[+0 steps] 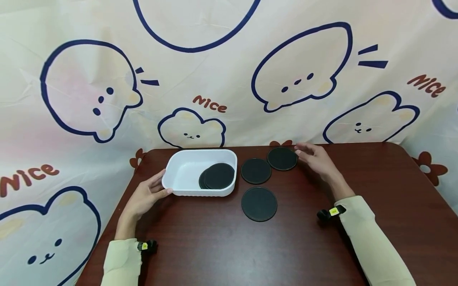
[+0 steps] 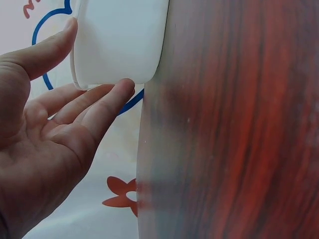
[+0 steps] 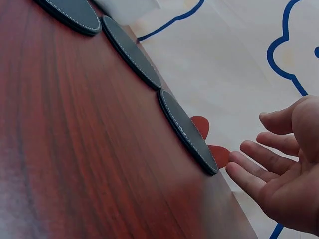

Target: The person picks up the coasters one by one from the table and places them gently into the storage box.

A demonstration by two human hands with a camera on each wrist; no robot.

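Observation:
A white oblong tray (image 1: 182, 174) with rounded corners stands at the far left of the table. My left hand (image 1: 144, 196) holds its near left corner, thumb at the front and fingers along the end; the left wrist view shows the thumb (image 2: 55, 47) against its side. Overlapping black round coasters (image 1: 219, 176) lie in the tray's right part. My right hand (image 1: 317, 159) holds nothing, its loosely bent fingers right beside the edge of the farthest coaster (image 1: 282, 158). In the right wrist view this coaster (image 3: 187, 132) shows pale stitching round its rim.
Two more black coasters lie on the dark wooden table (image 1: 214, 246): one (image 1: 256, 171) between the tray and the farthest coaster, another (image 1: 259, 204) closer to me. A printed cloth (image 1: 236, 79) hangs right behind the table's back edge.

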